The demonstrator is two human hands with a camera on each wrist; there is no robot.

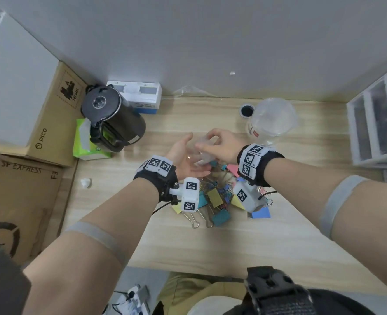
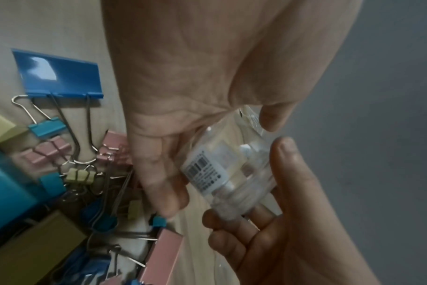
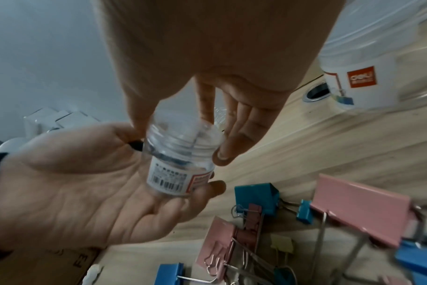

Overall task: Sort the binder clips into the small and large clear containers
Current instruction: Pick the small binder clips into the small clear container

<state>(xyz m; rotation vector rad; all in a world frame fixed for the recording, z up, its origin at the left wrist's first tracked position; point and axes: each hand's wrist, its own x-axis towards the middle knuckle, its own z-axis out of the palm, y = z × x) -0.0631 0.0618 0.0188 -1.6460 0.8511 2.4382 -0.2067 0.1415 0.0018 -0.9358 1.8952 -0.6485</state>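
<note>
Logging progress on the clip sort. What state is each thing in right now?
small clear container: lid off, held in the air
large clear container: on the desk, looks empty
binder clips: piled loose on the desk, unsorted
left hand: palm up under the small container
right hand: fingers gripping the small container

In the head view the small clear container point(image 1: 202, 151) is a pale smear between the right hand point(image 1: 221, 146) and left hand point(image 1: 185, 160), its mouth unreadable. The wrist cameras point(image 1: 189, 194) cover much of the binder clips point(image 1: 217, 201). The large clear container point(image 3: 378, 57) is cut off by the right wrist view's edge, and the small container's label print stays illegible.
</note>
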